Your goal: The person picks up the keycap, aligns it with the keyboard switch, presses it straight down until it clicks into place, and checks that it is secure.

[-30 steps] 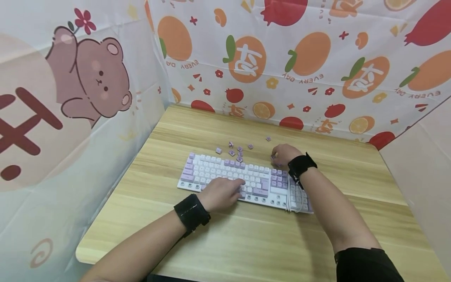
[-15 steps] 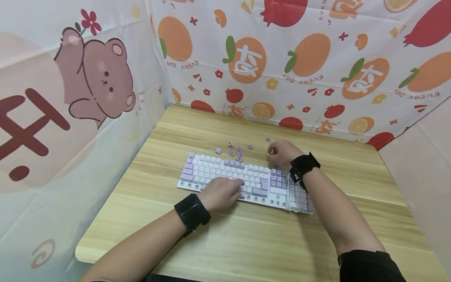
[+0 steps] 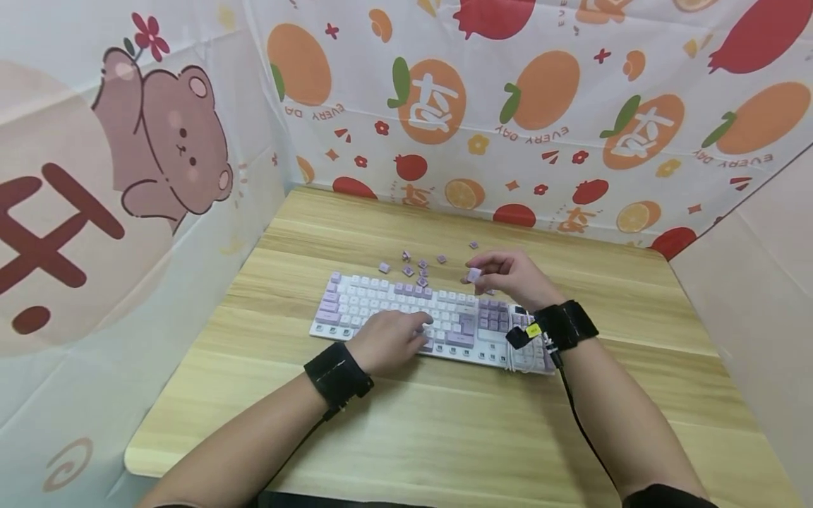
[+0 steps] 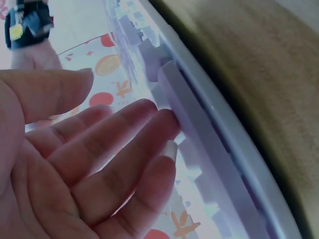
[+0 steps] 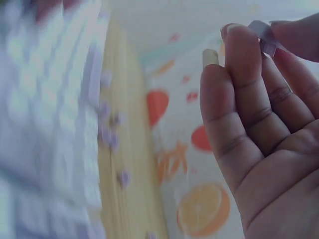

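We are steadying a lilac-and-white mechanical keyboard and lifting one small purple plastic keycap off it.

Going left to right: our left hand is resting relaxed fingers on the keyboard's near rows, on the pale wooden counter. Loose purple keycaps are lying on the counter just behind the keyboard. Our right hand is pinching the keycap between thumb and fingertips, holding it just above the keyboard's far edge.
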A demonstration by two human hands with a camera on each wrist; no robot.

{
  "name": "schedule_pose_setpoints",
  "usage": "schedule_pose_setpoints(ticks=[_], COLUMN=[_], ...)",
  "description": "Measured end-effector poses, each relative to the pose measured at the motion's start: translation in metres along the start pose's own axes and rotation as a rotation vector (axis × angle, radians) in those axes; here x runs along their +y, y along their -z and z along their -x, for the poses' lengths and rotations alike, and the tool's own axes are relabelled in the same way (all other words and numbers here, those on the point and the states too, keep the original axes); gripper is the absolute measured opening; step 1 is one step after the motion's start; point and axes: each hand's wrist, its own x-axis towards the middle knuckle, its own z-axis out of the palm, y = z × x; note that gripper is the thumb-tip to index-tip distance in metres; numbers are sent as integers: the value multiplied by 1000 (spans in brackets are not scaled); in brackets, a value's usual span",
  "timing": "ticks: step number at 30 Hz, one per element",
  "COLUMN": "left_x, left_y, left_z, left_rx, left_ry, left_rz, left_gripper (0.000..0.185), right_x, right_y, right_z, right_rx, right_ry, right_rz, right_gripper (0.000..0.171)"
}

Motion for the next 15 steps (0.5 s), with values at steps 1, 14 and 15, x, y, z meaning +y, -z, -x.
schedule_pose_setpoints(ticks=[1,14,15], left_x=[0,15,18], left_y=[1,15,16], left_z=[0,-1,0], left_rx=[3,286,328], left_ry=[6,-65,-97], left_rz=[13,194,223], left_gripper=[32,35,36], right_x=[-2,-8,-8], right_y=[-5,-47,-50], right_z=[3,32,34], right_rx=[-8,24,29], right_ry=[16,136,131], right_rz=[-35,-135,-144], right_gripper=[26,24,25])
